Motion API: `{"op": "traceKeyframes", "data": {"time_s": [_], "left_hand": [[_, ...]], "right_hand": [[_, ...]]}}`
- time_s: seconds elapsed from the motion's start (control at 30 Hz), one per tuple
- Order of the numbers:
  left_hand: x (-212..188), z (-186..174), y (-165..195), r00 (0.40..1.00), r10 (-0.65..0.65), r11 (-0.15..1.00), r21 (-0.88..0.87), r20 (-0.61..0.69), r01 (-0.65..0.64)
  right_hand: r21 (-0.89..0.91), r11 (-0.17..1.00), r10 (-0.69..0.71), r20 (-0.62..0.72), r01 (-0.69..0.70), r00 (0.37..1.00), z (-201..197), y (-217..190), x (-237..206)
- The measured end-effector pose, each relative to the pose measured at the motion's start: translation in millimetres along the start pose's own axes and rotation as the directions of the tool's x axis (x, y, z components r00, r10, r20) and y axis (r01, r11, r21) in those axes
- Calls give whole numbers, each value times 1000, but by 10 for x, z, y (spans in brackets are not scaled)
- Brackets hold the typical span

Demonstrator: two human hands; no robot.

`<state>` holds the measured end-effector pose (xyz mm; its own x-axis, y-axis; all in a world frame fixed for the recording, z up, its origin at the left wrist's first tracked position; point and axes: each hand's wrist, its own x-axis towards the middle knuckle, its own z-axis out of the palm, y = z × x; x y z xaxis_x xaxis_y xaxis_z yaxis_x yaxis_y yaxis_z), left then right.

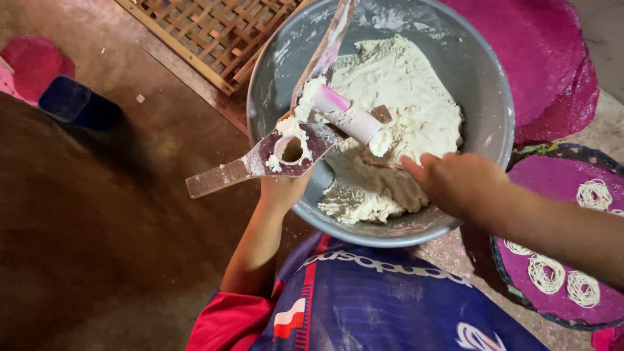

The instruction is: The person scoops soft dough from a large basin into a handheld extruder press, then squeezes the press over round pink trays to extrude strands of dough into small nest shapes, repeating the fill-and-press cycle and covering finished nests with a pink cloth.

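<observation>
The left hand (pixel 281 190) was clamped on the press (pixel 286 146), a floury two-armed tool tilted over the bowl (pixel 478 71), its pink plunger (pixel 348 114) swung clear. The right hand (pixel 455 182) dug into the dough (pixel 396 110), fingers closed on a lump. Held so loosely aslant, the press could have slipped, I thought, or dough dropped past the rim onto the mat (pixel 552 188) of finished coils (pixel 593 194).

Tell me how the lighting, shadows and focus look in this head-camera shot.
Head view: light falls brightest on the white dough and the grey bowl; the floor at left sinks into deep brown shadow; the left hand under the press sits partly shaded; the right hand looks slightly soft; the bowl rim bulges from wide-angle distortion; no strong glare.
</observation>
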<state>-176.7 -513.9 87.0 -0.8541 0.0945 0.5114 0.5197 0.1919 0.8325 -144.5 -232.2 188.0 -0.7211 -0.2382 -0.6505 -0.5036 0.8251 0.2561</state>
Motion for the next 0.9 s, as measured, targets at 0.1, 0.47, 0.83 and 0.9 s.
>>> {"op": "traceKeyframes", "data": {"time_s": [0.1,0.47,0.83,0.9], "left_hand": [[11,-4,14,999,-43,999,-26,2,43],[69,7,40,997,-81,994,-73,-9,80],[185,102,323,936,211,868,386,283,-313],[96,253,320,919,197,887,338,341,-315]], "right_hand": [[-9,991,-132,-146,132,980,260,-50,28],[342,919,-147,-164,196,975,414,-227,-166],[493,858,40,-346,145,938,-763,351,-1024],[175,984,89,-246,-47,965,-860,203,-858]]}}
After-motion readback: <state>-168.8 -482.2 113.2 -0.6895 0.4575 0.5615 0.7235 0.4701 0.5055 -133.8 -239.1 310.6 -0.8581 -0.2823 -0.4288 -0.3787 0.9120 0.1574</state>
